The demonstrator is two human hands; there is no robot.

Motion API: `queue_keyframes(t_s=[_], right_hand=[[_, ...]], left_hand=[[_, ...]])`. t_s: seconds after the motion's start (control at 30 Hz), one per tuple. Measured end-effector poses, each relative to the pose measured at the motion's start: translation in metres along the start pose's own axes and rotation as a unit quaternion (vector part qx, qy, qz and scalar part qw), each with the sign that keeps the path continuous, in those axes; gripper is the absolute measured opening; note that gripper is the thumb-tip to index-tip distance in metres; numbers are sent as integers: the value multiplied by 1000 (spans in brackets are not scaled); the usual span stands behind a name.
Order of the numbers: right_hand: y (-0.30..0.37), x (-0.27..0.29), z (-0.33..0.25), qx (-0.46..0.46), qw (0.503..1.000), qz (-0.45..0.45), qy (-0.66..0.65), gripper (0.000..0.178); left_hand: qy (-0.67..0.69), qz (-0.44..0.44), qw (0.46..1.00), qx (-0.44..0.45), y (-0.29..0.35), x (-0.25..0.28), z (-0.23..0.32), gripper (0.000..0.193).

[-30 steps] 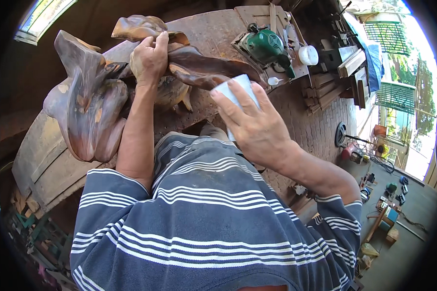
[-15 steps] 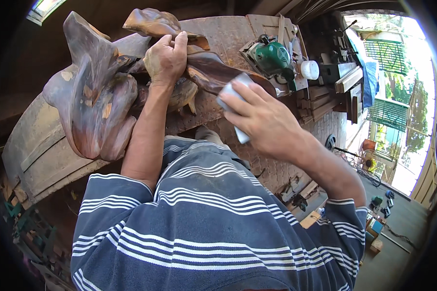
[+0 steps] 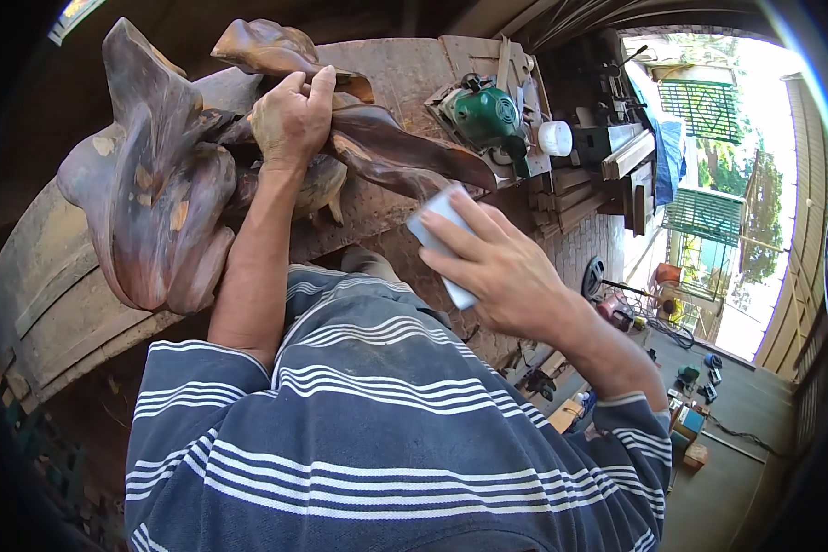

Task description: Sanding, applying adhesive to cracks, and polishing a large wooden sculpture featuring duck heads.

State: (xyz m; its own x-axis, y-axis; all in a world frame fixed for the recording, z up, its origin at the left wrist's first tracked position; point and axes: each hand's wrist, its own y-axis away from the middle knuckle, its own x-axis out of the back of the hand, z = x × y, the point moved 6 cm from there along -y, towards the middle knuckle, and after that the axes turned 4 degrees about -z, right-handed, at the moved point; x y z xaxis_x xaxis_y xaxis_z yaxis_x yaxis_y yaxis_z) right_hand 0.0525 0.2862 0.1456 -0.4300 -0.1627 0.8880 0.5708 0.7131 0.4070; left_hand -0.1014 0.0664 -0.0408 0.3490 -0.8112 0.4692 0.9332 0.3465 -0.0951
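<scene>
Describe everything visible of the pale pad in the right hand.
The pale pad is flat, light blue-grey and roughly rectangular, with straight edges; its material is unclear. It is held at a tilt in the right hand, which covers much of it. Its upper end is near the dark wooden limb; whether they touch can't be told.

Wavy brown wood carving (image 3: 405, 152), smooth and partly glossy; white pad (image 3: 440, 204), matt, apparently paper; rough, scuffed wooden desk (image 3: 386, 69); glossy green power tool (image 3: 486, 114); matt cloth shirt (image 3: 377, 432)
</scene>
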Motion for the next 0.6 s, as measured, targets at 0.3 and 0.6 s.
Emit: queue_keyframes(t_s=[0.3, 0.6], right_hand=[[148, 2, 61, -287, 935, 49, -203, 45], [-1, -3, 104, 14, 884, 183, -429, 47]], left_hand=[[-3, -1, 1000, -7, 2, 1, 7, 51], [-6, -15, 999, 41, 3, 3, 17, 54]])
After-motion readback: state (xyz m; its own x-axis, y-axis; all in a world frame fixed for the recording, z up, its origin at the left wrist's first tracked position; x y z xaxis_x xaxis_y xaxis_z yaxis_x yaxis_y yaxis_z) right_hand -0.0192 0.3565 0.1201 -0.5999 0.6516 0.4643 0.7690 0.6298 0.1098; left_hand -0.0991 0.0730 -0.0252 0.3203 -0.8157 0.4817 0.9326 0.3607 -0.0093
